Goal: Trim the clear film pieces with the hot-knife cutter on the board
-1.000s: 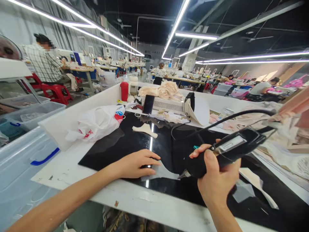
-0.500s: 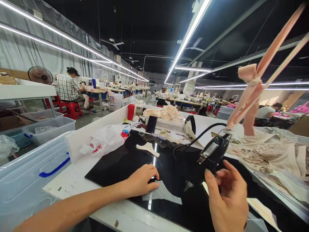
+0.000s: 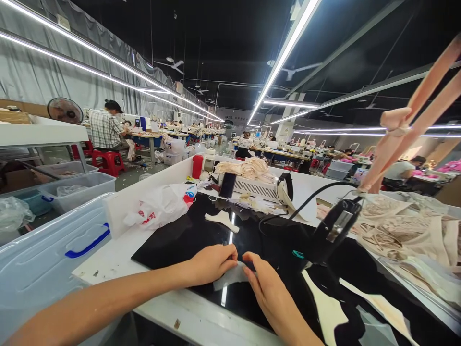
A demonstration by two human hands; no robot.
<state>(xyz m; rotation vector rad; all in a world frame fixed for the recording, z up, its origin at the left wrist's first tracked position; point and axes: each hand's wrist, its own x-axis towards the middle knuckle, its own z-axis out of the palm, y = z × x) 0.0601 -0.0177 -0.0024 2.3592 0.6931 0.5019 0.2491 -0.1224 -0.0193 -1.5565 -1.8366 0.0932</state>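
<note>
On the glossy black board (image 3: 180,240), my left hand (image 3: 216,262) has its thumb and fingers pinched at a translucent piece (image 3: 228,279). Close beside it, my right hand (image 3: 261,278) has thumb and forefinger apart at the right edge of that piece. A cream cut piece (image 3: 221,220) lies behind my hands. Right of my right hand lie a larger cream piece (image 3: 326,310) and a narrow one (image 3: 382,305). A black corded tool (image 3: 338,230) hangs from pink straps (image 3: 399,129), with a small teal item (image 3: 297,253) near it.
A white plastic bag (image 3: 162,204) lies at the board's left. Behind are a phone (image 3: 227,185), a red container (image 3: 197,166) and bundled fabric (image 3: 252,168). Beige garments (image 3: 406,226) are piled at right. A clear bin (image 3: 46,254) stands left; a seated person (image 3: 106,127) is farther back.
My right hand has moved left from the tool to the translucent piece. The tool now hangs farther right, swinging free, and the cream piece beneath it is uncovered.
</note>
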